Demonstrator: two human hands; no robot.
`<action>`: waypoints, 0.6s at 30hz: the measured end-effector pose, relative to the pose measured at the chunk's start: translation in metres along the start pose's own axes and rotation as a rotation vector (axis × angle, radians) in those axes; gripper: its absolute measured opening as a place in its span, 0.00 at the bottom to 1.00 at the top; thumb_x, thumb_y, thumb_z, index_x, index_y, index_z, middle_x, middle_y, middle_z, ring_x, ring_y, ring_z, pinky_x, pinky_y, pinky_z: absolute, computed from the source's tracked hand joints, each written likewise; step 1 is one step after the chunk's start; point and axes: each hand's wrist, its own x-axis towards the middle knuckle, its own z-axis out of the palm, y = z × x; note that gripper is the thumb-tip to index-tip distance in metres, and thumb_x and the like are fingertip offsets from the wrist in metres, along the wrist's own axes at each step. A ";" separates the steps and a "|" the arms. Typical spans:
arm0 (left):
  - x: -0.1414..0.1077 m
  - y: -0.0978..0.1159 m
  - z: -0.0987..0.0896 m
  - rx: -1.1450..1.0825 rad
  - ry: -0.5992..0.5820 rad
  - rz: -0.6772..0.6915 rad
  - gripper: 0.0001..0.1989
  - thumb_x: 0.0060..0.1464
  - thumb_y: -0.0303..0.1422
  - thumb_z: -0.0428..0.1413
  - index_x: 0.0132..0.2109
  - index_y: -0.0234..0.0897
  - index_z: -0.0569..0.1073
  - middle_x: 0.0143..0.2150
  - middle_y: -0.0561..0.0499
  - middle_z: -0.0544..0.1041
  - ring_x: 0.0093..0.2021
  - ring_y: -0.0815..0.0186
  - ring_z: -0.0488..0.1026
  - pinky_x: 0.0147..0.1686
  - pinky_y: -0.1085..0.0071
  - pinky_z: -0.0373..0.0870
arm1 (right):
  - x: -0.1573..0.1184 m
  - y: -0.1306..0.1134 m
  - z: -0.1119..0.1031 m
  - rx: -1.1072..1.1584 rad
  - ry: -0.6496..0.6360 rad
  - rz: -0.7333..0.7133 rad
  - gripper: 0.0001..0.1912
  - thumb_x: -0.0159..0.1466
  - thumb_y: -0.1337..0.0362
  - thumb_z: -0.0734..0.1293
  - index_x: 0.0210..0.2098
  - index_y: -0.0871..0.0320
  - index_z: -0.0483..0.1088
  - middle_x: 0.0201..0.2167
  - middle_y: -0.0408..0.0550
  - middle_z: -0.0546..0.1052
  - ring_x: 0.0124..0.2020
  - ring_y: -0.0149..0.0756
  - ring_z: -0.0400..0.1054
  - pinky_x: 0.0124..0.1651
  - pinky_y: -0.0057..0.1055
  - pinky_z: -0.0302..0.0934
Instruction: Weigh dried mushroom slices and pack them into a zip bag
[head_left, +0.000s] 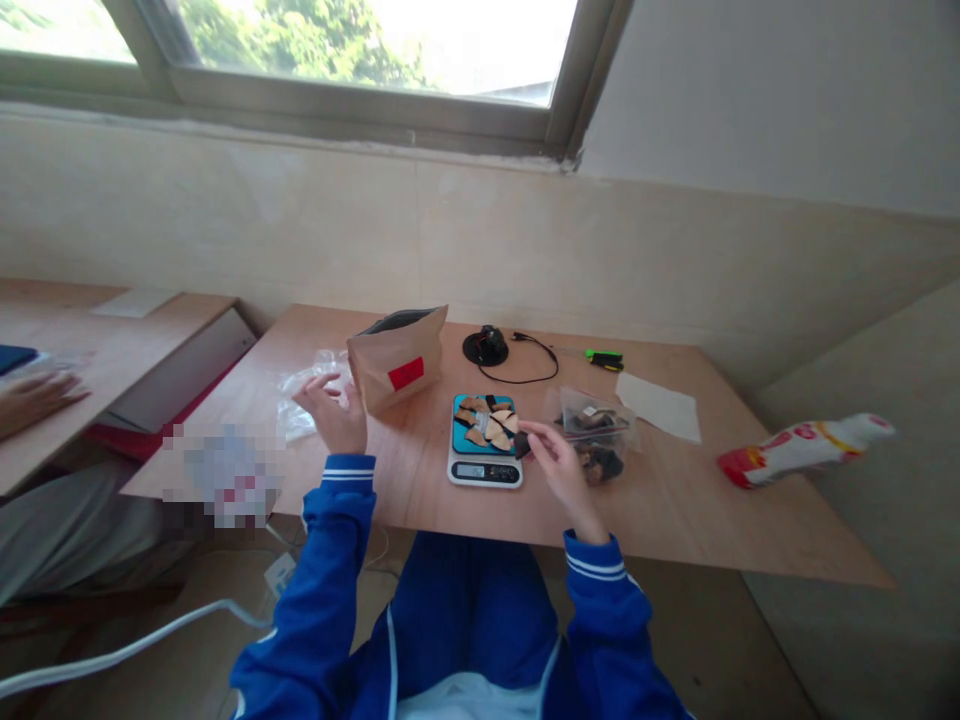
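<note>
I'm seeing the left hand (330, 415) hanging open and wide, empty, just beside the kraft pouch (394, 362), while the right hand (561, 468) is pinching a dark piece (521, 446) at the edge of the scale (486, 472), by its tan pieces (484, 422). I'm judging this a loading step, so the next move calls for placing that piece on the tray, not back in the plastic bag (596, 440).

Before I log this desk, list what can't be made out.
Scale readout: too small to read in the head view.
Dark piece at the right hand: partly hidden by the fingers.
Paper bag: its wall hides the inside.
Blurred patch on the table: pixelated in the head view, so the item is unknown.
Co-worker's hand: cut off by the left edge.
</note>
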 end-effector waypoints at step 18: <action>-0.017 -0.054 -0.028 0.506 -0.361 -0.260 0.07 0.52 0.34 0.51 0.30 0.37 0.68 0.31 0.45 0.71 0.37 0.56 0.68 0.40 0.60 0.64 | -0.054 0.051 -0.024 -0.410 0.160 0.003 0.17 0.64 0.55 0.58 0.41 0.58 0.74 0.40 0.55 0.78 0.35 0.43 0.71 0.39 0.41 0.66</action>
